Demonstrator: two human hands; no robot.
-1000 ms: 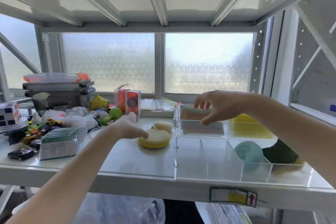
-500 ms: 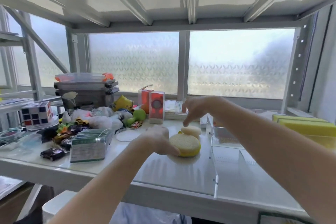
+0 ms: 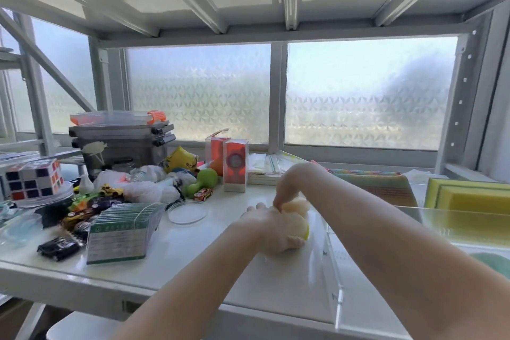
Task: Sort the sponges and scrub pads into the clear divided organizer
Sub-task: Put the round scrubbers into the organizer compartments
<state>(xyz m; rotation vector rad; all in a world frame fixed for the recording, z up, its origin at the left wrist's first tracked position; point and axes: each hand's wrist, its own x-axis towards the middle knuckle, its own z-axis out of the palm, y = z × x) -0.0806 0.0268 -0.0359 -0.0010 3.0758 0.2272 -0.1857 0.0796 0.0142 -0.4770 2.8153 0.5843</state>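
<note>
My left hand [image 3: 271, 232] gripped the round yellow sponge [image 3: 300, 226]; right hand [image 3: 289, 188] pinched the small sponge [image 3: 296, 205], fingertips hidden; organizer [image 3: 331, 251] cut off.

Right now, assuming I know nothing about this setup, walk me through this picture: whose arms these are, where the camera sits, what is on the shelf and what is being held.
There is no machine here. The single view comes from a camera worn on a person's head, looking forward and down, so the two bare arms are the wearer's own. The left hand is closed over a round yellow sponge with a pale top on the white shelf. The right hand reaches across and pinches a smaller pale round sponge just behind it. On the right stands the clear divided organizer, already holding a rectangular yellow sponge and a rainbow-striped scrub pad. On the left lies unrelated clutter: a puzzle cube, a green dumbbell, a clear round dish and two orange boxes.
</note>
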